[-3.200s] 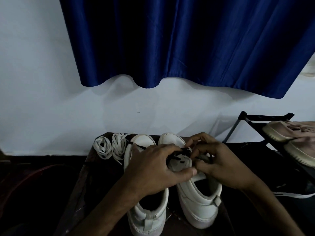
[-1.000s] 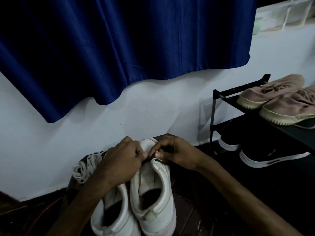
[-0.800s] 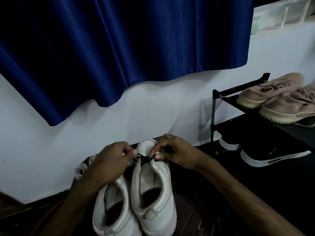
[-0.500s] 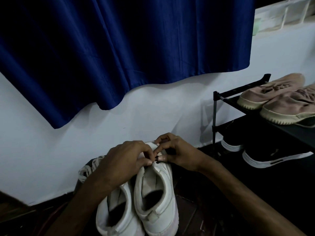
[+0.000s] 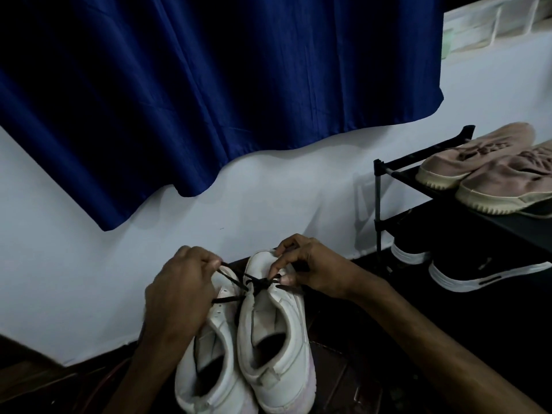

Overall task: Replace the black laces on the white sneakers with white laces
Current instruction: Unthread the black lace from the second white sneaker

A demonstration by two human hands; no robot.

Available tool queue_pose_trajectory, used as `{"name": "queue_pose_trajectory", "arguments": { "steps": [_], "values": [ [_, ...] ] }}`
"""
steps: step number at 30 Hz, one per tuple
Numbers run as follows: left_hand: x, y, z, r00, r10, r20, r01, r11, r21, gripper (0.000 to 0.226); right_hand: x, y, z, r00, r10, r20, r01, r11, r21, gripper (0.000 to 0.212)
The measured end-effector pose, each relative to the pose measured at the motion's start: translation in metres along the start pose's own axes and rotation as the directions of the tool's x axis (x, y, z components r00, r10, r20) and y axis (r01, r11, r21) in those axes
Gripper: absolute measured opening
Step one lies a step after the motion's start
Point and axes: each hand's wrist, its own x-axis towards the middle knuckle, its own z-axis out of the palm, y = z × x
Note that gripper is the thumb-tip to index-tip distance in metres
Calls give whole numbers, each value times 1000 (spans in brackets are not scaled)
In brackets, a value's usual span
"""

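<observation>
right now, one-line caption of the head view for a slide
Left hand and right hand pinch the black lace at the front of one white sneaker, its mate alongside, beside a shoe rack.

the sneakers were plain white, the right one tinged faintly pink at the heel; the lace across them was black. the curtain was deep blue and unpatterned; the wall pale bluish white; the floor dark brown. the rack was black; the upper shoes dusty pink with cream soles; the lower shoes black with white soles.
</observation>
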Motion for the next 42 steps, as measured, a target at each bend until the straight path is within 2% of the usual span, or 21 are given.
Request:
{"name": "queue_pose_trajectory", "arguments": {
  "steps": [2, 5, 8, 11, 16, 19, 21, 23, 24, 25, 27, 29, 31, 34, 37, 42],
  "values": [
    [-2, -2, 1, 1000, -8, 29, 8, 1000, -23, 9, -1, 0, -3, 1000, -5, 6, 4, 999, 33, 22],
    [1, 7, -7, 982, 165, 90, -161, 985, -54, 4, -3, 0, -5, 1000, -4, 5, 4, 997, 79, 25],
    [10, 25, -14, 899, 339, 278, -342, 939, -39, 6, -4, 0, -6, 1000, 0, 9, -1, 997, 77, 29],
    [14, 40, -11, 810, 370, 455, -434, 900, 42, 12, -3, 0, -3, 1000, 3, -2, -3, 996, 86, 29],
    [19, 54, -7, 798, 408, 442, -560, 773, 297, 16, -2, -1, -1, 1000, 0, -12, 1, 997, 76, 30],
    [16, 53, -8, 775, 513, 369, -629, 684, 370, 11, -2, 1, -3, 1000, 5, -9, -5, 998, 60, 28],
    [18, 41, -19, 825, 494, 275, -565, 731, 382, 13, 0, 0, -2, 1000, 0, -3, 0, 999, 40, 32],
    [26, 19, -35, 917, 391, 79, -393, 856, 336, 16, 2, -1, 0, 1000, -5, -2, 5, 999, 34, 32],
    [30, 5, -41, 956, 295, -6, -282, 919, 275, 19, 2, -2, 0, 1000, -5, -6, 5, 999, 33, 33],
    [33, -6, -46, 981, 193, -31, -182, 961, 208, 20, 2, -1, 0, 1000, -5, -9, 6, 1000, 31, 33],
    [35, -22, -43, 993, 54, 104, -72, 983, 171, 20, 1, -1, -1, 1000, -4, -4, 5, 1000, 29, 32],
    [27, -25, -34, 975, 86, 206, -127, 972, 196, 12, 0, -1, -2, 1000, -1, -1, 1, 999, 41, 28],
    [20, -10, -32, 951, 231, 205, -257, 960, 112, 7, 0, -3, -3, 1000, -6, 9, 6, 999, 48, 29],
    [15, 24, -23, 853, 398, 337, -421, 907, -5, 12, 0, -3, -4, 1000, -11, -7, 11, 998, 55, 29],
    [14, 46, -12, 788, 407, 462, -489, 869, 69, 12, 0, -2, -1, 1000, -10, -18, 11, 996, 87, 36],
    [20, 46, -10, 793, 420, 441, -528, 835, 154, 12, 1, -2, -2, 1000, -9, -15, 10, 997, 75, 37]
  ]
}}
